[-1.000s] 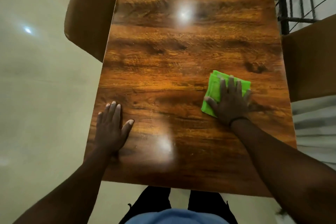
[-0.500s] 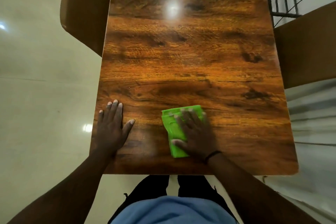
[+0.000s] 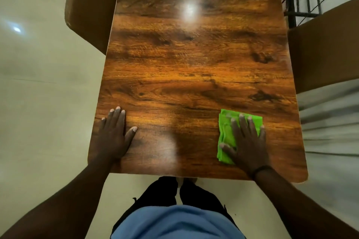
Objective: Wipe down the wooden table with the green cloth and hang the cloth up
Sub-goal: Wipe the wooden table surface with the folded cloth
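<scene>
Nearest to the person, at the near edge of the glossy brown wooden bench (image 3: 194, 75), both hands lie flat. The left hand (image 3: 113, 137) rests on the near left corner with its fingers (image 3: 116, 120) straight and together, the thumb spread aside; it grasps nothing and only seems to support the body. The right hand (image 3: 246, 141) is near the right corner and presses the folded bright green cloth (image 3: 225, 134) down on the wood. Its fingers (image 3: 241, 122) are stretched out, not curled; the cloth is under the palm and shows on the thumb side and beyond the fingertips.

The long axis of the cloth runs from near to far, almost along the fingers. The right hand is the one on the cloth; the left is well apart from it. Farther away the large middle and far part of the bench lies ahead of the fingertips, so I judge the next stroke goes away from the body or sideways. On both far sides stand brown chairs (image 3: 91, 11). No place for hanging the cloth is clear.
</scene>
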